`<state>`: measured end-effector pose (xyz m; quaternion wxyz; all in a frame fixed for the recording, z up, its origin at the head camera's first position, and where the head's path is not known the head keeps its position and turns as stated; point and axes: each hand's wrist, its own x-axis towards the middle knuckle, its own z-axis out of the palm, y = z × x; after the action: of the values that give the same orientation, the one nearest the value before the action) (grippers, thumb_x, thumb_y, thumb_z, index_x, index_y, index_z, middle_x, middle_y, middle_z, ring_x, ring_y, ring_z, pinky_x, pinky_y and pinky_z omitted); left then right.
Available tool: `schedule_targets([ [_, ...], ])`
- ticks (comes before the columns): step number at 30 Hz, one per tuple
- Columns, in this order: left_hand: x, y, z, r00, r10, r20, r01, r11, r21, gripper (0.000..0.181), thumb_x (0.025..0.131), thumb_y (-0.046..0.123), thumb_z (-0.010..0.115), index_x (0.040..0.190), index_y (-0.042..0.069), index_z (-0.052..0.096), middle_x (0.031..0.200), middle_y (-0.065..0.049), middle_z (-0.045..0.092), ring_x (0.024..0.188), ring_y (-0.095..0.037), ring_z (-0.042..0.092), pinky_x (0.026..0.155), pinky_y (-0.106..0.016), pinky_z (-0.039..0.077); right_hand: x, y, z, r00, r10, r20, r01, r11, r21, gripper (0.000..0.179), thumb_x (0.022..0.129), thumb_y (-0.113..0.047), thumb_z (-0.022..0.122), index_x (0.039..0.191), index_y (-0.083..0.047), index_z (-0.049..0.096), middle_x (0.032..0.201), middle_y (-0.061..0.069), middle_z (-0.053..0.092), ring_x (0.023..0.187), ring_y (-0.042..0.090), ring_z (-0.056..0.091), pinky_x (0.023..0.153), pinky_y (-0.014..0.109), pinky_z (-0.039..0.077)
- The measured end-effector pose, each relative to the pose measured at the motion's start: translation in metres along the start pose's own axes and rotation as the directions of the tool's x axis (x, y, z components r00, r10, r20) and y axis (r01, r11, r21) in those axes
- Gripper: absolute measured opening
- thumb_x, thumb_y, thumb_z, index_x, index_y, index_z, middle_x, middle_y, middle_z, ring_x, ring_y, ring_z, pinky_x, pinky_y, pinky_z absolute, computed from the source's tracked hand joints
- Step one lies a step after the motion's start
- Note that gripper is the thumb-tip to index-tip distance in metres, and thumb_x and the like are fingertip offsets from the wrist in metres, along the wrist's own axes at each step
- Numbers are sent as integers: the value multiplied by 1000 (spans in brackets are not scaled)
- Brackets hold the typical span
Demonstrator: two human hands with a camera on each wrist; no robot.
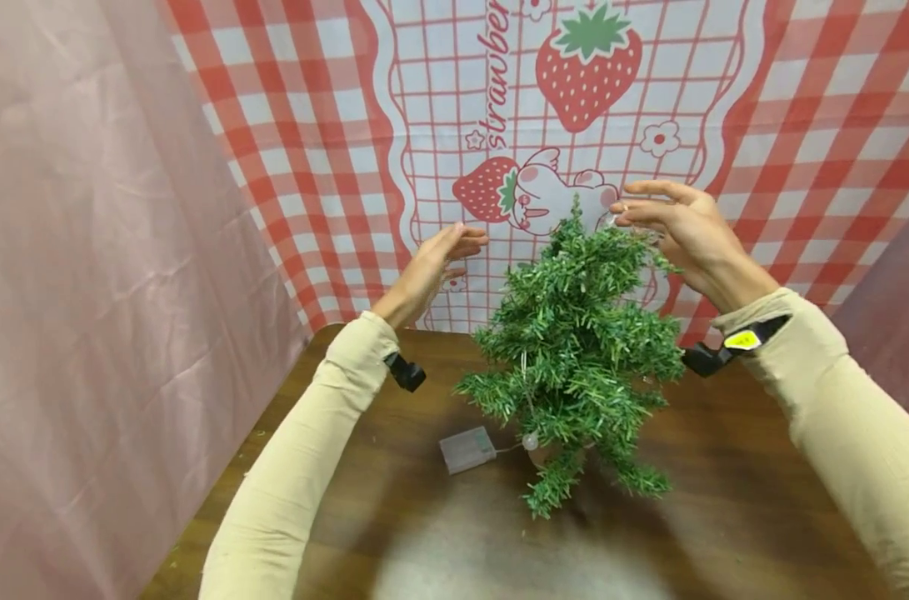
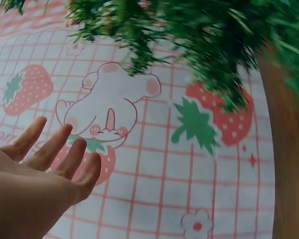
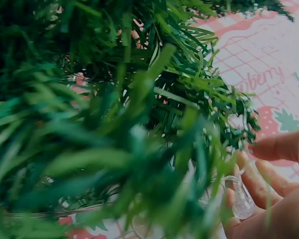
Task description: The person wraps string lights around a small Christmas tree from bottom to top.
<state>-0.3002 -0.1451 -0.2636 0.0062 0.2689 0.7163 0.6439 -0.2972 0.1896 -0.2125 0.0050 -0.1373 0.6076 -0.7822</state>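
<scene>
A small green artificial Christmas tree (image 1: 585, 333) stands on the wooden table. My right hand (image 1: 690, 237) is at its upper right side, fingers bent toward the top branches. In the right wrist view that hand (image 3: 281, 174) holds a string of lights by its thin wire, and a clear drop-shaped bulb (image 3: 243, 208) hangs against the fingers. Branches hide part of the wire. My left hand (image 1: 432, 267) hovers left of the treetop, apart from it, with fingers spread and nothing in them, as the left wrist view also shows.
A clear battery box (image 1: 466, 451) lies on the table (image 1: 394, 417) left of the tree's base, its wire running to the tree. Another bulb (image 1: 530, 442) hangs low in front. A red-and-white strawberry cloth (image 1: 439, 100) covers the back; a pink curtain (image 1: 87, 250) hangs left.
</scene>
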Motion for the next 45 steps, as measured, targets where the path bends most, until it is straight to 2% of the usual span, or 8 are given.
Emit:
schedule_targets([
  [8, 30, 8, 11, 996, 16, 86, 6, 967, -255, 59, 109, 43, 21, 149, 3, 38, 154, -12, 41, 143, -22, 36, 119, -52, 20, 18, 2, 25, 997, -35, 71, 56, 949, -309, 25, 94, -4, 67, 117, -4, 58, 96, -1, 73, 88, 12, 70, 77, 21, 55],
  [14, 53, 14, 35, 984, -4, 178, 32, 988, -153, 58, 109, 42, 21, 152, 7, 36, 156, -7, 39, 145, -19, 34, 120, -48, 19, 21, 3, 29, 980, -44, 192, 140, 842, -521, 22, 96, -3, 63, 117, -10, 61, 98, -10, 72, 98, 7, 65, 86, 21, 50],
  [19, 61, 14, 51, 971, -82, 227, 95, 994, -50, 45, 109, 29, 37, 148, 9, 43, 153, -4, 43, 142, -19, 36, 118, -43, 27, 21, 3, 27, 950, -47, 309, 215, 815, -538, 29, 99, -3, 56, 128, -9, 59, 119, -4, 67, 105, 5, 63, 88, 22, 50],
  [28, 55, 4, 55, 982, -94, 165, 100, 995, -25, 26, 106, 21, 47, 106, -1, 61, 146, -11, 48, 135, -22, 45, 110, -40, 40, 21, 4, 25, 929, -79, 362, 264, 827, -496, 31, 100, 3, 46, 126, -6, 60, 116, -6, 67, 100, 7, 66, 94, 23, 49],
  [34, 53, 0, 53, 994, 79, 80, -80, 997, 3, 32, 105, 25, 53, 88, -3, 52, 105, -8, 64, 92, -26, 64, 77, -33, 55, 22, 8, 16, 846, -136, 515, 361, 858, -366, 37, 97, 9, 33, 120, -6, 57, 117, -5, 59, 101, 10, 64, 100, 27, 41],
  [36, 53, 1, 53, 985, 149, 83, -157, 984, 89, 30, 104, 22, 54, 92, -6, 52, 93, -10, 64, 76, -27, 61, 65, -31, 51, 20, 9, 14, 855, -91, 511, 291, 899, -327, 37, 97, 9, 34, 122, -6, 56, 119, 0, 58, 97, 11, 64, 93, 26, 46],
  [39, 52, 5, 52, 966, 238, 98, -257, 892, 371, 22, 102, 19, 58, 94, -1, 53, 86, -9, 62, 69, -22, 55, 60, -28, 44, 15, 9, 12, 899, 19, 438, 162, 914, -373, 31, 102, -2, 39, 127, -11, 56, 126, 4, 55, 92, 11, 61, 79, 25, 52],
  [45, 46, 18, 40, 972, 190, 141, -223, 543, 810, 39, 94, 34, 70, 121, 11, 55, 80, -5, 61, 66, -14, 55, 59, -26, 46, 7, 8, 1, 943, 149, 298, 41, 836, -547, 36, 105, -23, 46, 138, -11, 56, 149, 4, 42, 126, 14, 46, 107, 44, 40],
])
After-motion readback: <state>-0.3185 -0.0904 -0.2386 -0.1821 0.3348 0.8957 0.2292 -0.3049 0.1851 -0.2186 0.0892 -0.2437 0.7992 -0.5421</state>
